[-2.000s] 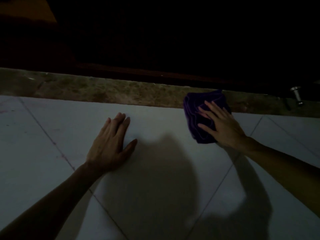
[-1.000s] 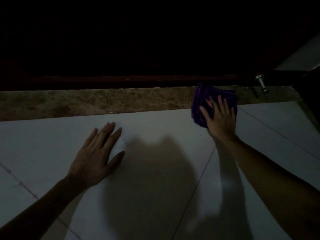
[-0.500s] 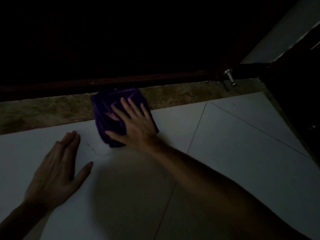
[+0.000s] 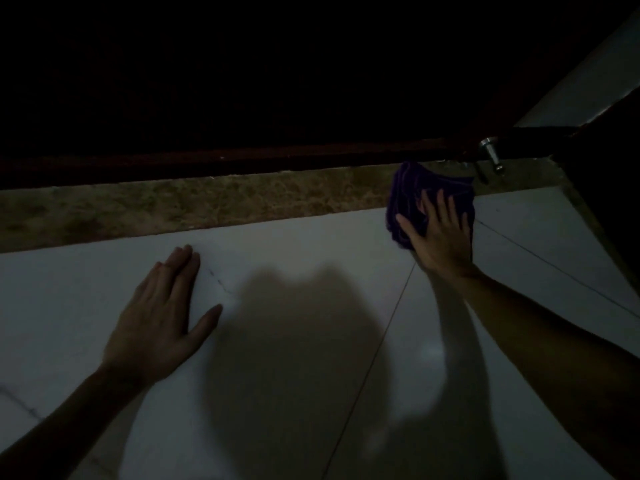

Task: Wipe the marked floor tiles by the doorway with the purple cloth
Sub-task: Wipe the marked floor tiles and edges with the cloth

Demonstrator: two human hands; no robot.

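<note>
Two bare forearms reach in from the bottom corners, no sleeves showing up to the frame edge. The left hand [image 4: 162,317] and right hand [image 4: 441,233] wear no gloves; in this dim light, rings or a watch cannot be made out.

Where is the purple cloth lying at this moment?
In the head view the purple cloth lies upper right, pressed flat under the right hand, straddling the brown threshold strip, just left of the metal doorstop.
</note>
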